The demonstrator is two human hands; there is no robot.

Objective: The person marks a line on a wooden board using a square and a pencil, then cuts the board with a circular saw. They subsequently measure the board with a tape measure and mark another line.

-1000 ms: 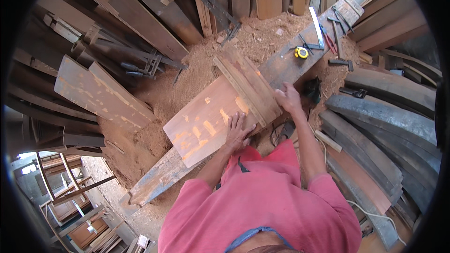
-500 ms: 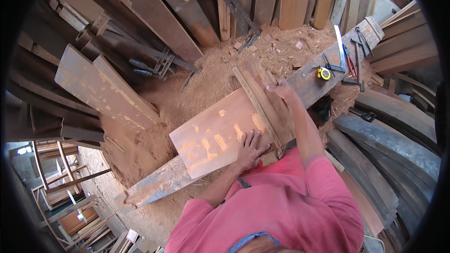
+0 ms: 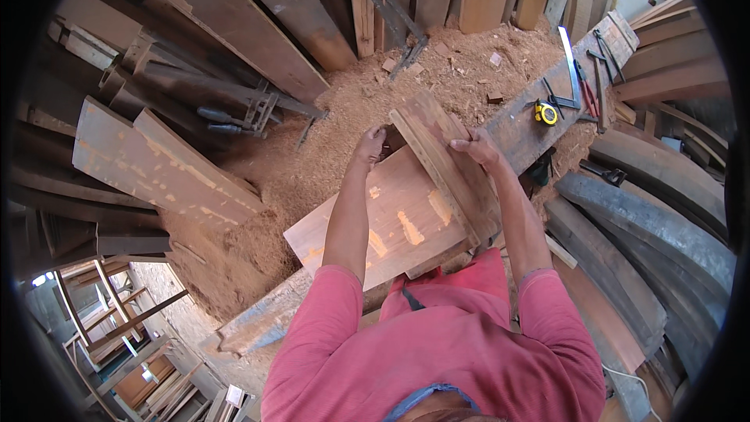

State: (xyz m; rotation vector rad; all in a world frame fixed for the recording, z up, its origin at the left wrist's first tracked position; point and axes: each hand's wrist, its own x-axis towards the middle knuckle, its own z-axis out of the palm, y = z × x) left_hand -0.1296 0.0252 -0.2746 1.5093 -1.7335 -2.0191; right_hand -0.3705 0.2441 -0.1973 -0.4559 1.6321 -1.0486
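A flat wooden panel (image 3: 373, 228), reddish with pale orange filler patches, lies slantwise over a long plank bench in front of me. A shorter crosswise wooden board (image 3: 461, 180) with a thick raised edge stands across its right end. My right hand (image 3: 478, 148) grips that crosswise board, thumb on its upper face; its other fingers are partly hidden. At the panel's far edge, beside a dark gap near the board's far end, my left hand (image 3: 370, 148) is closed with fingers curled. What it holds, if anything, cannot be made out.
The plank bench (image 3: 522, 137) carries a yellow tape measure (image 3: 545, 113), a metal square (image 3: 569, 70), red-handled pliers (image 3: 587, 94) and a hammer-like tool (image 3: 602, 94). Sawdust (image 3: 312, 180) covers the ground beyond. Leaning boards (image 3: 168, 160) and curved timbers (image 3: 625, 227) stand around. Clamps (image 3: 258, 113) lie at far left.
My left hand has left the panel's near face and reached across to its far edge, closing there. The right hand stays on the crosswise board, which has shifted slightly toward the right.
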